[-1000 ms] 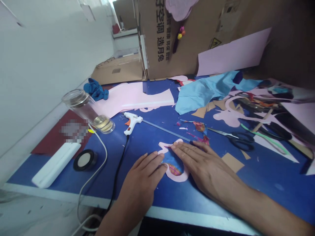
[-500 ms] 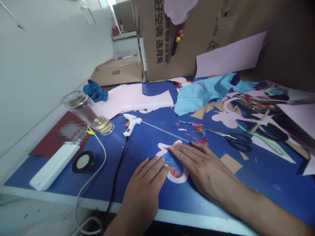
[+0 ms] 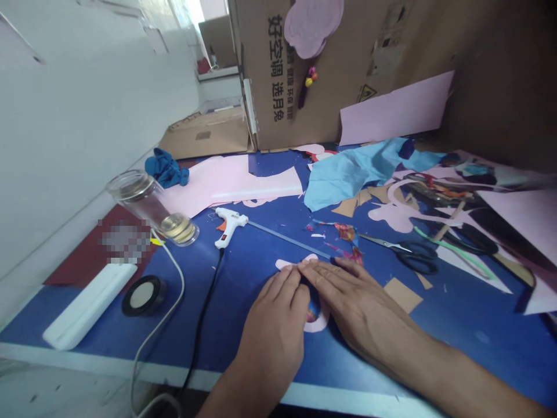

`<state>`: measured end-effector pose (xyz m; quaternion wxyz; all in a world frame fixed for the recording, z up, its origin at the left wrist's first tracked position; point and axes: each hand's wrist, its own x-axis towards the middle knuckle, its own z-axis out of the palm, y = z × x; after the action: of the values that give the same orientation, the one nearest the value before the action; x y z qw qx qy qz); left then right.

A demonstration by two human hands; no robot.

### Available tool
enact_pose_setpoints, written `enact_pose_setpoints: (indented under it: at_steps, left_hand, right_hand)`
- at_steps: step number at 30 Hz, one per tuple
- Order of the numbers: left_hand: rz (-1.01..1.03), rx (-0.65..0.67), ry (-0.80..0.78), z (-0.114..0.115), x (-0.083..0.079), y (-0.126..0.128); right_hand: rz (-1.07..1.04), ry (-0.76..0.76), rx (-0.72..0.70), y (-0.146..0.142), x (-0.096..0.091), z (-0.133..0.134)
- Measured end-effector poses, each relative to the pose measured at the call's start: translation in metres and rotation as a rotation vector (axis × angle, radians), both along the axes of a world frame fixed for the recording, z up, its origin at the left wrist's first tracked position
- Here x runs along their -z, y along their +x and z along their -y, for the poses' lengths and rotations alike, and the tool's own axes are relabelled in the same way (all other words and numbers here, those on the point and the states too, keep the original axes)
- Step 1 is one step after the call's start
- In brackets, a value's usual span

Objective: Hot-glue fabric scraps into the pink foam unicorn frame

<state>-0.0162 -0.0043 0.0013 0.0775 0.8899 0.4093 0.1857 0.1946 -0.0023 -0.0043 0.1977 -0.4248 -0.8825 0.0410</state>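
Observation:
Beneath my two hands lies a pink paper cutout [image 3: 319,325] with a curvy outline, a blue and multicoloured patch of fabric showing in its middle. My left hand [image 3: 278,307] rests on its left side, fingers stretched out and pressing down. My right hand [image 3: 343,290] lies flat over the right and upper part, fingertips close to those of the left. Much of the cutout is hidden under both hands. Just beyond the fingers are a white glue gun [image 3: 230,225] with a long glue stick, and colourful fabric scraps [image 3: 347,232].
Black-handled scissors [image 3: 418,255] lie to the right, near light-blue cloth [image 3: 348,174] and paper scraps. On the left stand a glass cup [image 3: 152,203], a roll of black tape [image 3: 143,295] and a white power strip [image 3: 89,307]. A large cardboard box [image 3: 348,69] closes off the back.
My left hand has moved right and forward over the cutout, covering more of it, its fingertips now meeting the right hand's. The right hand stays flat in nearly the same place.

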Motion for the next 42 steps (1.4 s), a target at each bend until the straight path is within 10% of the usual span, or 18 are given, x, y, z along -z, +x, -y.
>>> enact_pose_setpoints:
  at_steps: [42]
  left_hand:
    - [-0.146, -0.042, 0.048, -0.002, 0.006, 0.009]
  right_hand:
    - [0.15, 0.058, 0.108, 0.028, -0.021, -0.025]
